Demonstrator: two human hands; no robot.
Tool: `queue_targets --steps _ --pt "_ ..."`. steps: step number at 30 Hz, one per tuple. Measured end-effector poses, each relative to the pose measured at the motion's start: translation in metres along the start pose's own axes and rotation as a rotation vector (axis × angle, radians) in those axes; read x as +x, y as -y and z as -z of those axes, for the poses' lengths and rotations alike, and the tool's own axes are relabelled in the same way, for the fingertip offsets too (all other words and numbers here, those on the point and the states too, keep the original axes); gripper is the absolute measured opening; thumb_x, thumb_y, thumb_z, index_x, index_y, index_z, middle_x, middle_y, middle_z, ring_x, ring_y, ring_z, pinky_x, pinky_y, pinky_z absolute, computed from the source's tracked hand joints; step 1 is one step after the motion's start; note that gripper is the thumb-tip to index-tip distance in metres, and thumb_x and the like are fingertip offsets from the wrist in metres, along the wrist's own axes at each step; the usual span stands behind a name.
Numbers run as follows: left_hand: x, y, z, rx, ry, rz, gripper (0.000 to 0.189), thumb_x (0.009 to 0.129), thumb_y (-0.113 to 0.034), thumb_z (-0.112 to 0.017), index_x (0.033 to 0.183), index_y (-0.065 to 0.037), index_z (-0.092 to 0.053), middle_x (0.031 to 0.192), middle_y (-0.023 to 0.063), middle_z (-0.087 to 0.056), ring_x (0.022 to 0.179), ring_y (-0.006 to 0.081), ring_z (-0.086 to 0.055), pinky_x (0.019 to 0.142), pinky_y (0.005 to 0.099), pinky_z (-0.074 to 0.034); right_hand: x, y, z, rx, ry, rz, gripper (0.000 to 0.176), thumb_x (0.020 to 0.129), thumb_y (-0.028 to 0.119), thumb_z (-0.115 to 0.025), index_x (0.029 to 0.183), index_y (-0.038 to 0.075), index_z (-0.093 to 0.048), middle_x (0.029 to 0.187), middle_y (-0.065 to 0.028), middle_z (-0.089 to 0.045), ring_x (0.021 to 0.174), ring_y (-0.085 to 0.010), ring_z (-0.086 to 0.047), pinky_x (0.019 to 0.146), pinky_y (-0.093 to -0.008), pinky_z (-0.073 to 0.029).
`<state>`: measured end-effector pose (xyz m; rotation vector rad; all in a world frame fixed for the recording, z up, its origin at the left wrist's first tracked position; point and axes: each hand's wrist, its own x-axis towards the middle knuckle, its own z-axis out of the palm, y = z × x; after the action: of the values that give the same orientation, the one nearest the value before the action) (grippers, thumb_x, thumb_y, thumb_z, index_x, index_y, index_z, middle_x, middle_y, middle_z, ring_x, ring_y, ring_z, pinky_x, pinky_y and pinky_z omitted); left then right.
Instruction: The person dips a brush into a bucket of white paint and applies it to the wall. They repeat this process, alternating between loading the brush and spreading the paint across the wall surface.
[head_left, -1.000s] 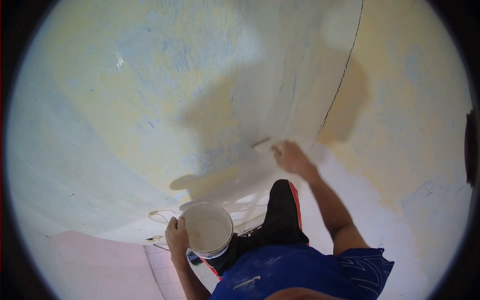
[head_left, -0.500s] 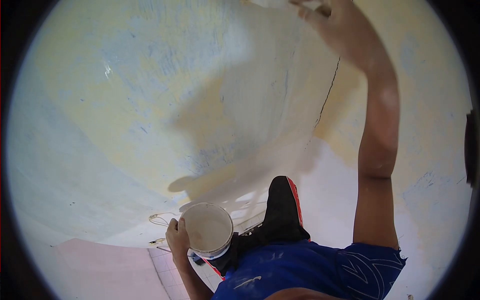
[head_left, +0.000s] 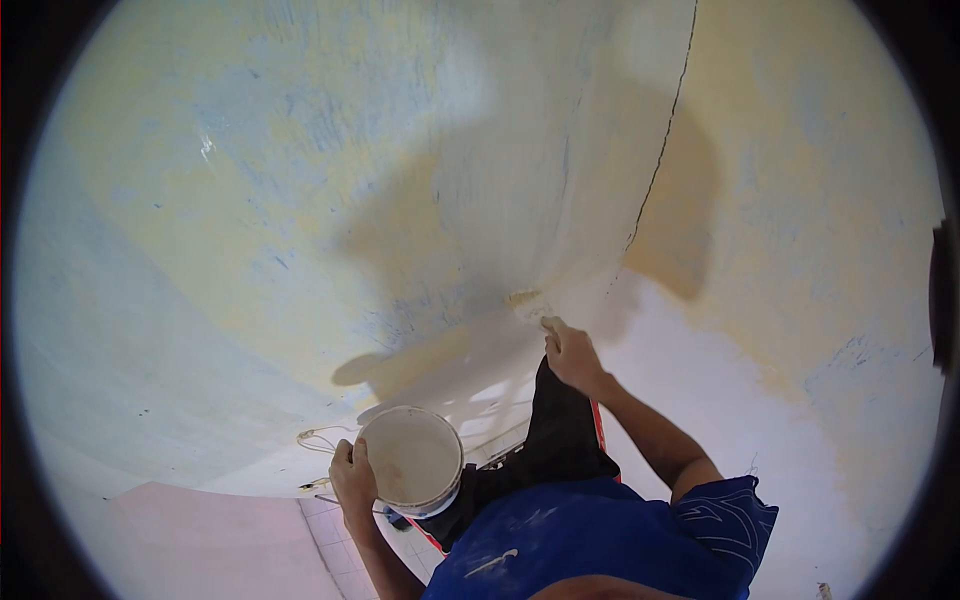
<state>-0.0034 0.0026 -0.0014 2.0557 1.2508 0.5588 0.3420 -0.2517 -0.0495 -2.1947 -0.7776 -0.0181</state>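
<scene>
My left hand (head_left: 354, 474) grips the rim of a round white bucket (head_left: 411, 455), thumb over the edge and fingers outside. Whitish residue coats the bucket's inner wall, with a pale tan patch low inside. In my right hand (head_left: 575, 357) is a wide, pale paintbrush (head_left: 531, 307) with a tan edge, its handle wrapped by closed fingers. The brush overlaps the low part of the wall (head_left: 510, 180), just above my dark-trousered knee. Yellow, pale blue and whitish patches cover the wall there.
A dark jagged crack (head_left: 657, 170) runs down the wall to the right of the brush. Thin wires (head_left: 318, 438) stick out of the wall left of the bucket. A pink surface (head_left: 210, 535) and floor tiles (head_left: 335, 545) lie at lower left. My shadow falls across the wall.
My right hand has come down from high on the wall to just above my knee, bringing the paintbrush with it. The left hand and bucket have hardly moved.
</scene>
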Motion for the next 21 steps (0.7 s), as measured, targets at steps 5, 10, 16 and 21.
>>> queue_targets --steps 5,10,16,21 --pt "0.001 0.002 -0.002 0.008 -0.011 -0.028 0.042 0.101 -0.026 -0.059 0.076 0.006 -0.047 0.062 0.0214 -0.045 0.057 0.029 -0.036 0.057 0.0468 -0.037 0.084 0.044 0.115 -0.109 0.097 0.096 0.031 0.097 0.023 -0.065 0.121 0.005 -0.072 0.115 -0.0187 -0.074 0.091 -0.0316 -0.072 0.083 -0.0424 -0.056" --pt "0.001 0.004 -0.004 -0.019 -0.021 0.007 0.044 0.101 -0.027 -0.06 0.074 0.003 -0.043 0.061 0.0114 -0.036 0.061 0.0189 -0.032 0.056 0.0415 -0.033 0.139 0.17 0.272 -0.273 -0.037 0.252 0.027 0.094 0.015 -0.069 0.119 0.007 -0.074 0.101 -0.0062 -0.074 0.077 -0.0149 -0.06 0.073 -0.0339 -0.052" --pt "0.003 0.002 -0.005 0.012 -0.006 0.003 0.044 0.101 -0.027 -0.061 0.073 0.003 -0.044 0.061 0.0091 -0.037 0.061 0.0175 -0.033 0.056 0.0405 -0.034 0.133 0.257 0.34 -0.256 -0.319 0.476 0.033 0.097 0.017 -0.063 0.121 -0.005 -0.069 0.082 -0.0131 -0.07 0.068 -0.0204 -0.061 0.069 -0.0367 -0.051" --pt "0.003 0.003 -0.007 -0.016 -0.004 -0.001 0.044 0.101 -0.027 -0.06 0.075 0.006 -0.047 0.061 0.0195 -0.046 0.058 0.0266 -0.037 0.057 0.0462 -0.037 0.118 0.205 0.263 -0.013 -0.527 0.338 0.03 0.1 0.021 -0.06 0.124 0.007 -0.071 0.094 -0.0193 -0.073 0.094 -0.0314 -0.07 0.082 -0.0421 -0.054"
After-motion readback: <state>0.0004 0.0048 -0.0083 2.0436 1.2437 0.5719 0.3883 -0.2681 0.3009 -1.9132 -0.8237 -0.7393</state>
